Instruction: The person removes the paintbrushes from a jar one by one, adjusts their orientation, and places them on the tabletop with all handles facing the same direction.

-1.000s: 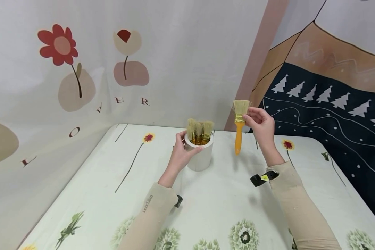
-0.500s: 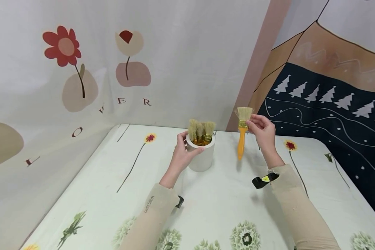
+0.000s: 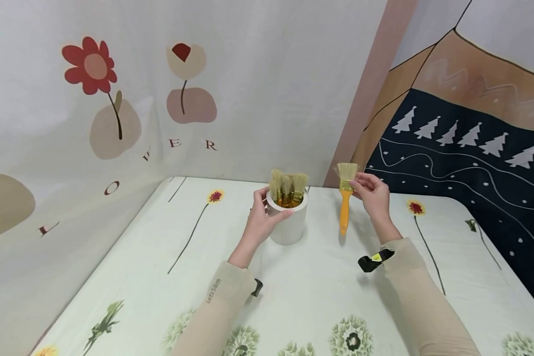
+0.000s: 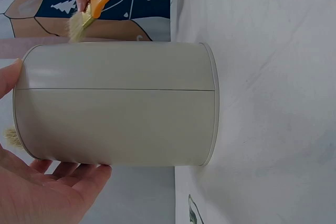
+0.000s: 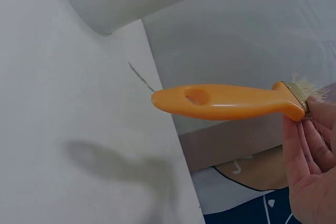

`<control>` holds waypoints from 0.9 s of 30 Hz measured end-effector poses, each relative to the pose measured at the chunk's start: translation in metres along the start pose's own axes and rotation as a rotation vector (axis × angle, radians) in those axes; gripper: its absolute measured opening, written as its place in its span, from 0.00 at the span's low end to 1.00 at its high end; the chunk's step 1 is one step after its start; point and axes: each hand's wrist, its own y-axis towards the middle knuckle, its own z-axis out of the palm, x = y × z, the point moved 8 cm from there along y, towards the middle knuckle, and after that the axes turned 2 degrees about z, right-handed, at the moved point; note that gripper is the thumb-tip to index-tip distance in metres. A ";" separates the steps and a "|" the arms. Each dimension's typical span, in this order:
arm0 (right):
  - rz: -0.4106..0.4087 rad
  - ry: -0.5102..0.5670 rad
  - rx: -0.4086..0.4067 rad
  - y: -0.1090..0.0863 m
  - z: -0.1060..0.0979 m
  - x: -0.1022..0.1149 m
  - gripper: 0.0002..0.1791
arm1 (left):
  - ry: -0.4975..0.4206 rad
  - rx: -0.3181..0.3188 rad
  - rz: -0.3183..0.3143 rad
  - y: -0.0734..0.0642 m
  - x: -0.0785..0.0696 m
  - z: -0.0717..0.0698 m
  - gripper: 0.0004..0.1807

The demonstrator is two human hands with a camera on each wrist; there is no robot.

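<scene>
The right hand [image 3: 375, 195] pinches the brush [image 3: 344, 202] at its metal band [image 3: 345, 185], thumb in front and fingers behind, holding it in the air above the far part of the table [image 3: 311, 291], to the right of the pot [image 3: 287, 228] and apart from it. The brush's long axis runs close to vertical: bristles [image 3: 347, 170] up, orange handle [image 5: 226, 102] down, its end leaning slightly left of the bristles in the head view. In the right wrist view the handle reaches away from the fingers, with its hole near the free tip, and a blurred shadow [image 5: 105, 161] lies on the white surface. The left hand [image 3: 258, 222] grips the pot near its rim, thumb at the near side, fingers round the left. The pot stands upright on the table; several brushes in it [image 3: 287, 187] also point bristles up, fanned a little, their lower ends hidden inside.
</scene>
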 end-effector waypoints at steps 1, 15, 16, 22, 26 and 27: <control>0.005 0.001 0.002 0.000 0.001 -0.002 0.22 | -0.002 0.000 -0.001 0.000 0.000 0.000 0.47; 0.113 -0.057 0.033 0.002 0.006 -0.037 0.22 | 0.003 -0.001 0.006 0.000 0.001 0.000 0.47; 0.119 -0.062 0.034 0.001 0.007 -0.039 0.22 | 0.002 -0.002 0.006 -0.001 0.001 -0.001 0.47; 0.159 -0.088 0.033 -0.001 0.007 -0.049 0.23 | 0.003 -0.002 0.003 -0.001 0.001 -0.001 0.47; 0.169 -0.095 0.044 -0.001 0.008 -0.055 0.22 | 0.012 -0.004 0.002 -0.001 0.000 -0.001 0.47; 0.176 -0.100 0.049 -0.001 0.009 -0.057 0.22 | 0.015 -0.005 0.001 -0.002 -0.001 -0.001 0.47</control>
